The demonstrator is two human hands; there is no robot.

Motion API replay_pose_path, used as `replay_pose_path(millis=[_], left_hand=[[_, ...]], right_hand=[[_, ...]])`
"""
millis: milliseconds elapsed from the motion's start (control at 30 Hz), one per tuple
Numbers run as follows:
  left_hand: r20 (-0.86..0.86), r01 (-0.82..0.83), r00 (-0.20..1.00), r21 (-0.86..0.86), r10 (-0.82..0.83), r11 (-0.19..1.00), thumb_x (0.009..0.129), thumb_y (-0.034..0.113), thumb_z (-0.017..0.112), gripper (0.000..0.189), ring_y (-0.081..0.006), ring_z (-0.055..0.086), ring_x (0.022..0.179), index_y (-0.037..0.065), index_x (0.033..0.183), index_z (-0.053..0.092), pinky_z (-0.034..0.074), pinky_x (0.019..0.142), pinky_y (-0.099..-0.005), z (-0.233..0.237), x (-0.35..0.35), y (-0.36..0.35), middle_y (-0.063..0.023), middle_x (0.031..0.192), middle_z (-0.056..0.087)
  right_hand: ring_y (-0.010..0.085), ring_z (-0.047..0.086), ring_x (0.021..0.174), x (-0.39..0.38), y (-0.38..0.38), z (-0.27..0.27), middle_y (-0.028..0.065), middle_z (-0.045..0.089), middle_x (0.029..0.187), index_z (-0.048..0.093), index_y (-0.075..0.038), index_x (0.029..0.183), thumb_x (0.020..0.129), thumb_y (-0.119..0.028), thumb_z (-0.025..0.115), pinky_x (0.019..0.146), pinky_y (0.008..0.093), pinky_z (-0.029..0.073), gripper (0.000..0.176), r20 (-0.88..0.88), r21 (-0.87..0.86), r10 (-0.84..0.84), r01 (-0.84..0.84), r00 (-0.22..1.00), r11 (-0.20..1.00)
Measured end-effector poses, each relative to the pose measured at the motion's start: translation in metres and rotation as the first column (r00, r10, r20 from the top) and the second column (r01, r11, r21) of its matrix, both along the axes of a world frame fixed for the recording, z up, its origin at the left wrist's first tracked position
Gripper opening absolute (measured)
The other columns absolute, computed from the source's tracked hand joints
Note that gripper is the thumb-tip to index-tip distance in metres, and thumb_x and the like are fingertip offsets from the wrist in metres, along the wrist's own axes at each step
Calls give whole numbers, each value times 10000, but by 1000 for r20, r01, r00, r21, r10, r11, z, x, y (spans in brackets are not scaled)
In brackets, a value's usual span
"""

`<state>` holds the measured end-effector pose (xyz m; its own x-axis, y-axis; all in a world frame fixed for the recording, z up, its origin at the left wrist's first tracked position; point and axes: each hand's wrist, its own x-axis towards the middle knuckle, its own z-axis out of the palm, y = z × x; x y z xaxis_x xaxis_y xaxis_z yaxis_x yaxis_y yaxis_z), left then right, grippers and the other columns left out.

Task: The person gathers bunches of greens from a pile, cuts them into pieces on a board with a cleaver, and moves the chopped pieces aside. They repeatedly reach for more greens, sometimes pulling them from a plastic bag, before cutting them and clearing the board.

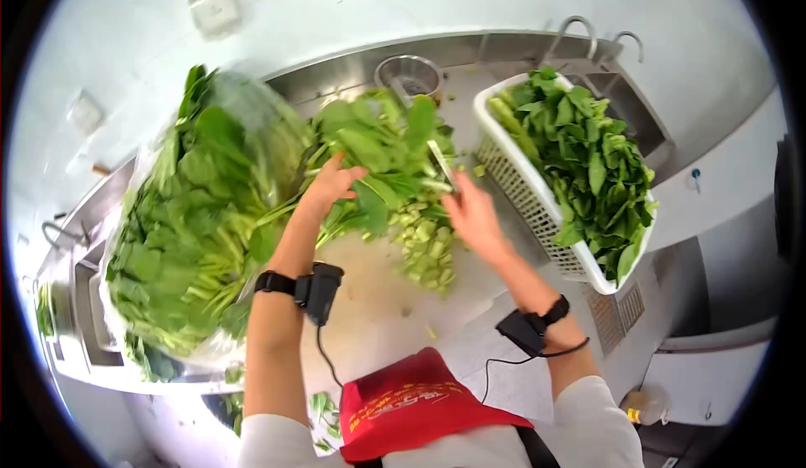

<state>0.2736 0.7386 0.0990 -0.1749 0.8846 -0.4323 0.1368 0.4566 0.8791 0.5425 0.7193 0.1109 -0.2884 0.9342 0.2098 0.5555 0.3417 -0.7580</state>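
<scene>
My left hand (334,183) reaches over a heap of leafy greens (369,136) at the back of the steel counter. Its fingers are spread, with the thumb and index finger apart beside the leaves. In my right hand (476,212) is a knife (441,163), its blade angled up and left along the right side of the heap. Cut stem pieces (426,254) lie in a pile just left of my right hand. Close by on the left, a large clear plastic bag (264,103) bulges with more long-stemmed greens (189,233).
A white plastic basket (537,203) full of greens stands on the right, near a sink (630,103) with curved taps (579,27). Behind the heap sits a round metal bowl (409,73). Another sink (92,300) is at far left. Loose leaves (323,418) lie below the counter's front edge.
</scene>
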Motion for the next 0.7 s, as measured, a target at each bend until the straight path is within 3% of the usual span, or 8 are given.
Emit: replay_pose_path(millis=[100, 200, 300, 400, 467, 533, 600, 700], left_hand=[[-220, 75, 975, 186, -32, 980, 844, 52, 496, 415, -228, 620, 927, -37, 1250, 507, 540, 735, -327, 27, -44, -76, -190, 1143, 594], [-103, -243, 955, 275, 280, 930, 829, -12, 387, 232, -89, 568, 621, -7, 880, 613, 460, 512, -229, 15, -70, -187, -49, 733, 622], [-244, -342, 894, 171, 376, 924, 827, -24, 420, 210, -109, 586, 619, 10, 872, 623, 462, 525, -244, -41, -93, -291, -52, 729, 637], [-422, -380, 799, 199, 429, 903, 812, -35, 459, 183, -149, 621, 652, 7, 877, 625, 488, 561, -280, -64, -93, -358, -85, 777, 664], [-533, -332, 730, 271, 428, 903, 809, -26, 529, 132, -152, 617, 684, 6, 891, 628, 494, 568, -279, -58, -91, -378, -88, 843, 651], [-590, -329, 673, 301, 446, 895, 809, -22, 540, 132, -168, 612, 677, 15, 895, 633, 489, 570, -280, -50, -93, -384, -90, 843, 640], [-623, -319, 637, 324, 455, 891, 802, -8, 560, 129, -221, 601, 670, 29, 904, 630, 488, 579, -302, -44, -98, -386, -106, 851, 614], [-693, -236, 532, 431, 486, 871, 791, 4, 569, 119, -257, 600, 697, 37, 893, 619, 492, 607, -327, -38, -113, -384, -114, 860, 616]], right_hand=[[182, 515, 521, 3, -24, 22, 116, 508, 610, 500, -45, 1170, 867, -124, 587, 500, 332, 410, 325, -75, -14, 112, -113, 991, 993], [130, 480, 526, -7, -52, -2, 110, 482, 612, 509, -45, 1094, 868, -126, 590, 485, 316, 390, 254, -170, -250, 355, -389, 919, 886], [178, 520, 591, -47, -75, -22, 106, 554, 670, 502, -54, 986, 867, -169, 600, 539, 355, 417, 192, -68, -403, 621, -590, 781, 699], [232, 546, 622, -87, -84, -51, 118, 578, 703, 505, -53, 986, 869, -198, 597, 575, 382, 431, 208, -3, -475, 747, -658, 665, 584], [265, 584, 666, -87, -65, -77, 134, 589, 747, 519, -64, 1021, 864, -213, 584, 606, 390, 452, 226, -41, -417, 658, -612, 752, 672], [263, 598, 689, -84, -37, -61, 139, 602, 770, 511, -79, 1053, 851, -208, 575, 618, 379, 465, 248, 135, -473, 628, -507, 767, 721], [343, 605, 671, -75, -20, -39, 170, 620, 747, 507, -87, 1063, 850, -213, 579, 598, 423, 465, 258, 309, -373, 524, -406, 793, 834], [347, 595, 666, -51, 14, -65, 175, 615, 743, 505, -81, 1134, 866, -199, 579, 603, 432, 453, 303, 268, -222, 410, -358, 872, 907]])
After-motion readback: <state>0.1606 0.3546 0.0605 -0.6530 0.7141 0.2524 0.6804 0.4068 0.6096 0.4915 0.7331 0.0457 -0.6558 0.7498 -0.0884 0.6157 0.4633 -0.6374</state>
